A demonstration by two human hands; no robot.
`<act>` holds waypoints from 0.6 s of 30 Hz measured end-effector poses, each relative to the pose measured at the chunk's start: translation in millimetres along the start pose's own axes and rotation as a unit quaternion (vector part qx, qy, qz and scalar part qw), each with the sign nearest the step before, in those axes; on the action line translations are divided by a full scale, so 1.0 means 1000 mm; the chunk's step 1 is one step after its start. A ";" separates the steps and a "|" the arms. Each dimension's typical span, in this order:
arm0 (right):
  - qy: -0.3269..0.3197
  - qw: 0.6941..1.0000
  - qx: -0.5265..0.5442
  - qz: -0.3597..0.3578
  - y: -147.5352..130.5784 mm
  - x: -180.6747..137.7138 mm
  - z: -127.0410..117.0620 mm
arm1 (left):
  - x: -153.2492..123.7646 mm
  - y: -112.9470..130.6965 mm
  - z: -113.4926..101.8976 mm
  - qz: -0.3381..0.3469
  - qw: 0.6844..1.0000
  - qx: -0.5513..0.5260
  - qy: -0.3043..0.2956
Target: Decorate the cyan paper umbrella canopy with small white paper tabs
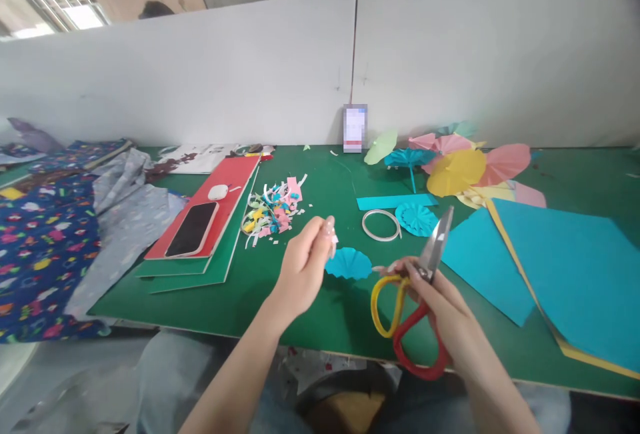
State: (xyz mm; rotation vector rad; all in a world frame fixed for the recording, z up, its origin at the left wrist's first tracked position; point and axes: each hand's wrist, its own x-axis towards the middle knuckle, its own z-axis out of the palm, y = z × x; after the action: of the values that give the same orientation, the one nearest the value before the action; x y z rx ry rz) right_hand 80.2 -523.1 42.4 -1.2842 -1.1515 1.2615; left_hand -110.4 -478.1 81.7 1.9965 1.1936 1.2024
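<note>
My left hand (304, 257) is raised over the table with thumb and fingers pinched together. Something small and pale shows at its fingertips, too small to name; it may be only nails. Just right of those fingers lies a blue pleated paper round (349, 264); whether they touch it I cannot tell. My right hand (440, 297) grips scissors (431, 257) with one yellow and one red handle loop, blades closed and pointing up and away. Beyond it are a second blue pleated round (417, 219), a coil of white wire (381, 225) and a blue paper strip (397, 202).
Colourful paper scraps (275, 211) are heaped left of centre. A phone (193, 229) lies on red and green boards (233, 181). Blue sheets (565, 267) cover the right side, with paper umbrella shapes (457, 171) behind. Another phone (355, 129) leans on the white partition (225, 81).
</note>
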 end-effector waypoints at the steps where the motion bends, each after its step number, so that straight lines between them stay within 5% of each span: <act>1: -0.008 1.000 -0.008 0.007 0.001 0.004 -0.012 | 0.001 -0.008 0.001 -0.024 1.000 -0.002 -0.014; 9: -0.071 0.975 -0.204 0.049 0.011 0.046 -0.075 | 0.002 -0.073 0.012 -0.087 0.989 0.097 -0.069; 18: -0.038 0.839 -0.542 0.021 0.026 0.067 -0.073 | -0.003 -0.078 0.020 -0.022 0.943 0.287 -0.169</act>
State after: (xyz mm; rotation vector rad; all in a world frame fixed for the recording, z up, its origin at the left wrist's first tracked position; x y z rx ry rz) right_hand 154.8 -460.0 11.0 -2.0615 -2.0354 0.6200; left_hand -125.8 -442.8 10.9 2.4415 1.5070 0.4724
